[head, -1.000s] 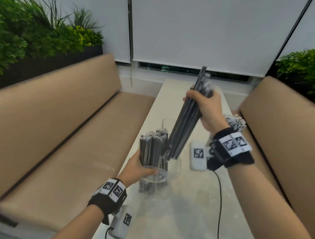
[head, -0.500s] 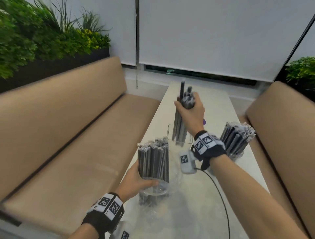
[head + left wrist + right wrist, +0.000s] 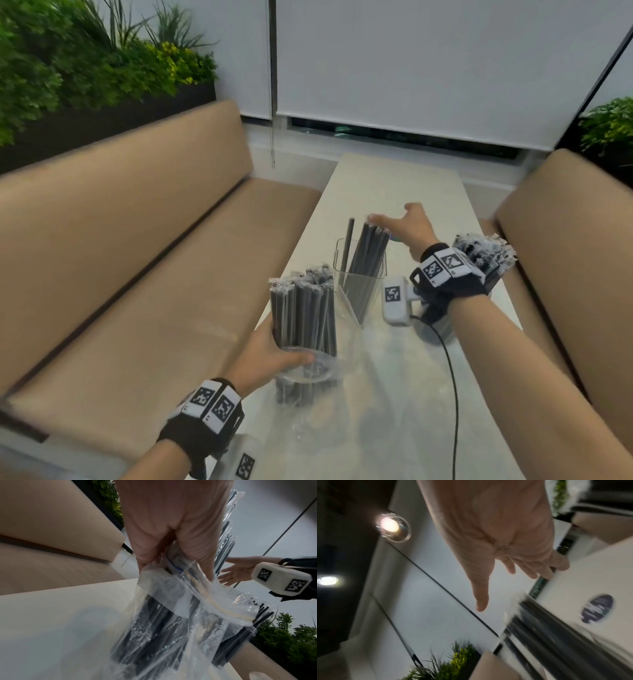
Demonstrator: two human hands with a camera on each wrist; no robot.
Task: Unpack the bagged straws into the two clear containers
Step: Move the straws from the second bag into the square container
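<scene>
Our left hand [image 3: 274,356] gripped the bag [image 3: 308,368] round its bunched mouth, holding the remaining straws [image 3: 303,311] upright on the table [image 3: 394,185]. Our right hand [image 3: 409,228] was spread and held nothing, its fingertips [image 3: 375,218] at the tops of the loose straws [image 3: 364,267] leaning in the square container [image 3: 359,277]. We judged the step to be settling that batch: a light flat tap should seat the ends at the bottom without tipping the container. Right of the container stood a second one [image 3: 442,329], mostly hidden behind our wrist, already full of wrapped straws [image 3: 486,251]. The bag sat just nearer than the container, close to the table's left edge. Beyond the container the table lay bare, so we had room to lift away
</scene>
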